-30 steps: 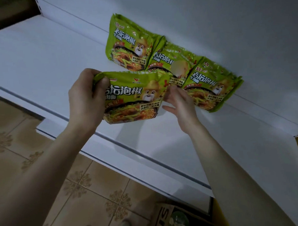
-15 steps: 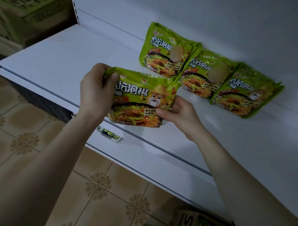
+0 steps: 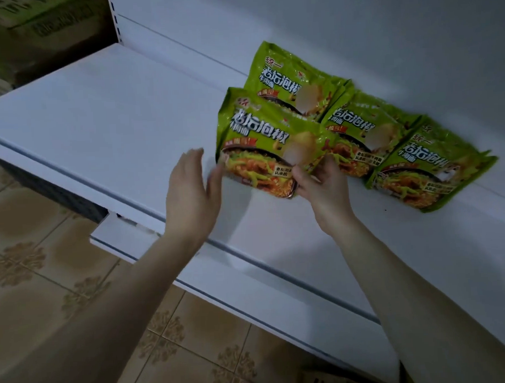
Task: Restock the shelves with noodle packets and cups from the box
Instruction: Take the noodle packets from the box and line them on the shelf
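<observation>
A green noodle packet (image 3: 260, 139) stands tilted on the white shelf (image 3: 103, 122), leaning on the row behind it. My right hand (image 3: 320, 188) pinches its lower right corner. My left hand (image 3: 192, 191) hovers just left of the packet with fingers spread, its fingertips close to the lower left corner. Three more green packets lean against the shelf's back wall: one at the back left (image 3: 292, 73), one in the middle (image 3: 367, 134), one at the right (image 3: 435, 169).
A lower white shelf (image 3: 249, 284) juts out below the top one. Brown patterned floor tiles (image 3: 40, 258) lie underneath. Cardboard cartons (image 3: 36, 30) are stacked at the far left. A cardboard box's edge (image 3: 323, 382) shows at the bottom.
The packet moved right and back, from in front of the shelf edge to standing before the row. My left hand let go of it and opened. My right hand stays on the corner.
</observation>
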The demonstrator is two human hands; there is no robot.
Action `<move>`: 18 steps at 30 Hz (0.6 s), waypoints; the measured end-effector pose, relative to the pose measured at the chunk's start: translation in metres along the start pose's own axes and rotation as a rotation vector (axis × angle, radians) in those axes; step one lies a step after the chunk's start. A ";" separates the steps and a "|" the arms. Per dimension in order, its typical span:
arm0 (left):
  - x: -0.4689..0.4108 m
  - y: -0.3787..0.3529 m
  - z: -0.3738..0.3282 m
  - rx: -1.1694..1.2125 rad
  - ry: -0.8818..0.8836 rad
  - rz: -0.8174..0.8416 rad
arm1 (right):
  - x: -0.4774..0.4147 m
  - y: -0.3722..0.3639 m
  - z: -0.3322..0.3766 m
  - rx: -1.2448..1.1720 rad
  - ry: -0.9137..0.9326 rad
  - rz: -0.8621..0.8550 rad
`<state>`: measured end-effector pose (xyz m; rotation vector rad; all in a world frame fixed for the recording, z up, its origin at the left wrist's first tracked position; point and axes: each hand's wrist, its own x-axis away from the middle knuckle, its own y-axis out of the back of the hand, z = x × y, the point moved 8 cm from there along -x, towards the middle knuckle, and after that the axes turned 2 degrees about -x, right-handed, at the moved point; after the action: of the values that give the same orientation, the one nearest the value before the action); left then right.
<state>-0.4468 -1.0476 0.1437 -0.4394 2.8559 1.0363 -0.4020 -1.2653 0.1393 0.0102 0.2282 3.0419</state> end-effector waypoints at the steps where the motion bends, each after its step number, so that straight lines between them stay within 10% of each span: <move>1: 0.002 -0.014 0.008 -0.111 -0.033 0.074 | -0.009 0.000 -0.001 -0.019 0.003 -0.030; 7: 0.012 -0.060 0.027 -0.558 -0.165 0.276 | -0.061 -0.003 -0.010 -0.107 -0.041 -0.162; 18: 0.013 -0.062 0.026 -0.601 -0.201 0.225 | -0.113 -0.004 -0.013 0.163 -0.024 -0.347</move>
<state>-0.4421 -1.0793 0.0834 -0.0292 2.4122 1.8645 -0.2897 -1.2740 0.1259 0.0168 0.4269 2.6696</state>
